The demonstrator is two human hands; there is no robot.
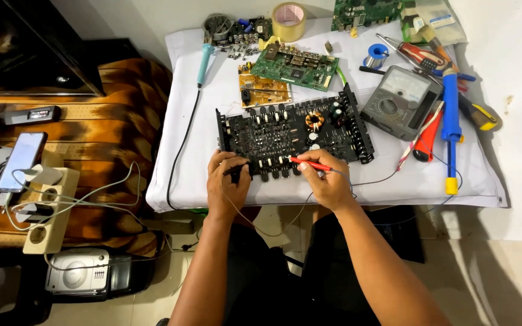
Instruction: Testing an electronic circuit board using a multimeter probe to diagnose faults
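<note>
Our right hand (327, 184) pinches the red probe (309, 163), pointing left onto the black circuit board (291, 133); our left hand (228, 181) grips the black probe (240, 169) at the board's near edge.

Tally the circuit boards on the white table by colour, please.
Black circuit board, under both probes: 1
Green circuit boards: 2
Orange-yellow circuit board: 1
Total: 4
</note>
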